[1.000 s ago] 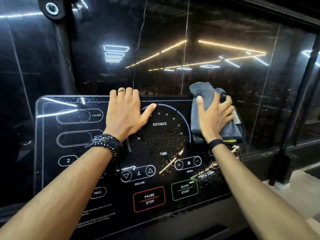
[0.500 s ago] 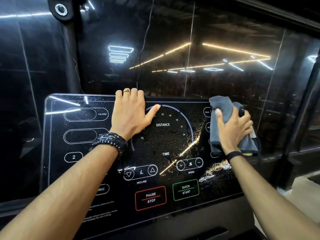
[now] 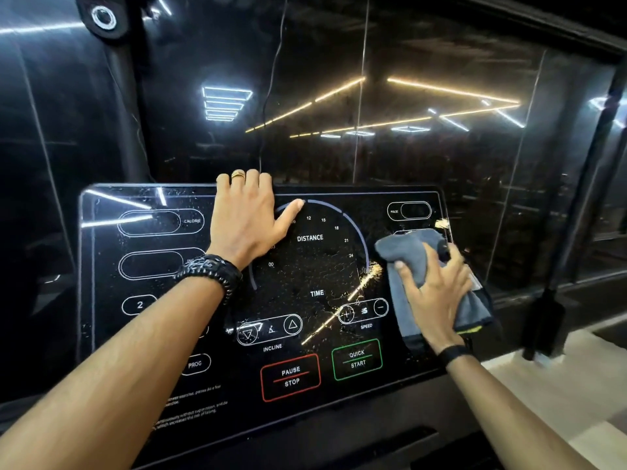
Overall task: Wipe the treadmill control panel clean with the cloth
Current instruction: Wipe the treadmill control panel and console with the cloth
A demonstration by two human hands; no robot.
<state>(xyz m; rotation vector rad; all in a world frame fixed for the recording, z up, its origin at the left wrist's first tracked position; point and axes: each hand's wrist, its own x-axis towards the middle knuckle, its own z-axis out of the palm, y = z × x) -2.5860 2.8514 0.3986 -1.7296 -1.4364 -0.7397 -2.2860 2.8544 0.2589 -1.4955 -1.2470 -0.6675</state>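
Observation:
The black glossy treadmill control panel (image 3: 315, 266) fills the lower middle of the head view, speckled with water droplets around the DISTANCE and TIME dial. My left hand (image 3: 244, 225) lies at the panel's top edge, its fingers hooked over the rim and its thumb resting on the dial arc. My right hand (image 3: 434, 296) presses a bunched grey cloth (image 3: 407, 252) flat against the panel's right side, beside the SPEED buttons. The cloth's lower part hangs past the panel's right edge.
A dark reflective glass wall (image 3: 373, 113) stands right behind the panel, with a black post (image 3: 576, 215) at the right. The PAUSE STOP (image 3: 290, 376) and QUICK START (image 3: 357, 358) buttons lie near the panel's lower edge. Pale floor (image 3: 559, 395) shows at the lower right.
My right hand has slid the cloth from the panel's top right corner down its right side. The PULSE window is uncovered. My left hand has stayed at the top edge.

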